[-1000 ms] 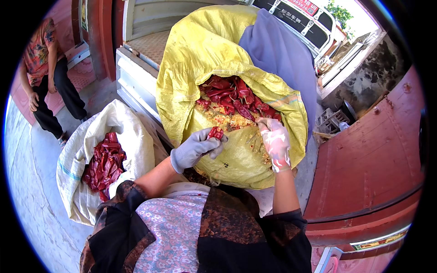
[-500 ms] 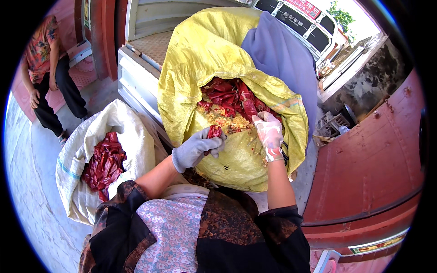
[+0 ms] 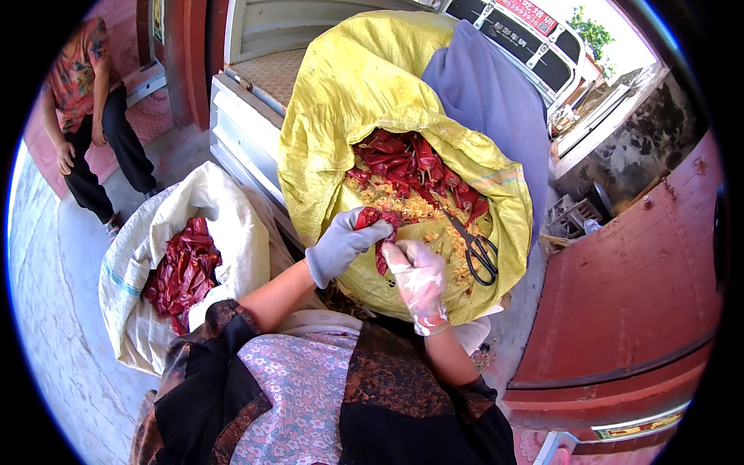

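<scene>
In my left hand (image 3: 342, 244), gloved in grey, a dried red chili pepper (image 3: 382, 225) is gripped over the mouth of a big yellow woven sack (image 3: 333, 101). My right hand (image 3: 421, 277), in a pink and white patterned glove, has its fingers closed at the pepper's lower end, partly hiding it. More dried red chilies (image 3: 403, 159) fill the sack opening, with yellow seeds (image 3: 415, 205) scattered below them. Black-handled scissors (image 3: 474, 246) lie on the seeds, to the right of both hands.
A white woven sack (image 3: 128, 310) of red chilies (image 3: 182, 271) stands at my left. Behind the yellow sack are a truck bed (image 3: 267, 74) and a purple-grey cloth (image 3: 496, 101). Someone (image 3: 85, 101) sits at the far left. A red metal panel (image 3: 620, 302) rises at the right.
My right hand has moved from the chili pile down and left to the pepper at my left hand, uncovering the scissors. The left hand has risen slightly with its pepper.
</scene>
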`<act>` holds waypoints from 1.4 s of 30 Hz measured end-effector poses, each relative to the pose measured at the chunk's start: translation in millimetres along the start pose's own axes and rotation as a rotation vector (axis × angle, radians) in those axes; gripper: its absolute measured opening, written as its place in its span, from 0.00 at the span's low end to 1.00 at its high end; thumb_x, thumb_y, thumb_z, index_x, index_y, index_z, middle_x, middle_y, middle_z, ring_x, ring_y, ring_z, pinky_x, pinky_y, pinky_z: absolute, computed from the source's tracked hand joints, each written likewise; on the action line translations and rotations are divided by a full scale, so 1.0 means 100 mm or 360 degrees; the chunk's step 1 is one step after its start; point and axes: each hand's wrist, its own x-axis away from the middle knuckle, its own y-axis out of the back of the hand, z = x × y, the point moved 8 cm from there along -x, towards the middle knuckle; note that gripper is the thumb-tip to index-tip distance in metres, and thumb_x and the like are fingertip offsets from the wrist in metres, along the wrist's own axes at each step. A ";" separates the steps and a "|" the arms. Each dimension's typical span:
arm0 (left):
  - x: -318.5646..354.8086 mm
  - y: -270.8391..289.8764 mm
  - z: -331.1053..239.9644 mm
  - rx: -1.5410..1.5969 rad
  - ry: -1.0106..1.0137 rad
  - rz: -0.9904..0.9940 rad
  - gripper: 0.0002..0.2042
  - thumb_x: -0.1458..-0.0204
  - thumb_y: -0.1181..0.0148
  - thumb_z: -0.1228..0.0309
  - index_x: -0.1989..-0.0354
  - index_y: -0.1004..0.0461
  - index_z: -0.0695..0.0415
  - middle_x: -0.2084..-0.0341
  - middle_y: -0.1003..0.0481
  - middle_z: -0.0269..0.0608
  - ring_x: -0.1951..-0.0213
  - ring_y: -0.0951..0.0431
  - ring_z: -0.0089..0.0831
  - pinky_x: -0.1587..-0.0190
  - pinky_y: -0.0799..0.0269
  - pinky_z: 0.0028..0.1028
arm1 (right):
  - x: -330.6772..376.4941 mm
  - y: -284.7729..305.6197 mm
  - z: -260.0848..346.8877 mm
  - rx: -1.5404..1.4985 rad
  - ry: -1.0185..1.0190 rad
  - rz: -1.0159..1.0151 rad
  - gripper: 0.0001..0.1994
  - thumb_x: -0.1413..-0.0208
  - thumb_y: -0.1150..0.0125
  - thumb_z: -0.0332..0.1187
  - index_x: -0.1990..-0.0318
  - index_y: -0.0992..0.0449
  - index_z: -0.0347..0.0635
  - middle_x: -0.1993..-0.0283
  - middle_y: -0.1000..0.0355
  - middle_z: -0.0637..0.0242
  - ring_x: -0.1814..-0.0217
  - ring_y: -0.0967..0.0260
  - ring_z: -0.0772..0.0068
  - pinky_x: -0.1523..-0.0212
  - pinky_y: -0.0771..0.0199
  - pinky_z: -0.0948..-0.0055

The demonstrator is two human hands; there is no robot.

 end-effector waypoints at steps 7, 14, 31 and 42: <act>0.00 -0.06 0.11 0.0051 -0.0012 0.0212 0.03 0.48 0.44 0.73 0.71 0.27 0.59 0.79 0.28 0.28 0.75 0.31 0.14 0.70 0.35 0.19 | -0.43 -0.10 0.06 -0.0758 -0.0212 0.0496 0.08 0.49 0.40 0.27 0.61 0.24 0.33 0.62 0.25 0.64 0.65 0.29 0.79 0.60 0.30 0.81; 0.01 -0.04 0.13 0.0082 0.0016 0.0174 0.06 0.46 0.47 0.70 0.65 0.27 0.59 0.74 0.27 0.29 0.72 0.30 0.16 0.68 0.33 0.20 | -0.46 -0.03 0.27 -0.0359 0.0137 0.0581 0.09 0.52 0.39 0.23 0.61 0.22 0.37 0.63 0.24 0.63 0.66 0.28 0.74 0.64 0.30 0.78; 0.09 -0.18 0.10 0.0113 0.0149 0.0268 0.11 0.45 0.48 0.68 0.80 0.34 0.53 0.87 0.38 0.25 0.84 0.43 0.13 0.81 0.51 0.18 | -0.21 -0.19 -0.14 -0.0962 -0.0269 0.0241 0.03 0.49 0.43 0.23 0.67 0.26 0.37 0.63 0.24 0.63 0.72 0.33 0.80 0.74 0.35 0.81; 0.06 -0.13 0.07 -0.0107 0.0047 0.0289 0.06 0.46 0.45 0.69 0.73 0.28 0.55 0.84 0.37 0.23 0.82 0.42 0.12 0.80 0.49 0.18 | -0.01 -0.43 -0.39 -0.2090 -0.1288 0.0450 0.08 0.44 0.46 0.30 0.59 0.28 0.36 0.70 0.30 0.72 0.82 0.47 0.89 0.84 0.53 0.86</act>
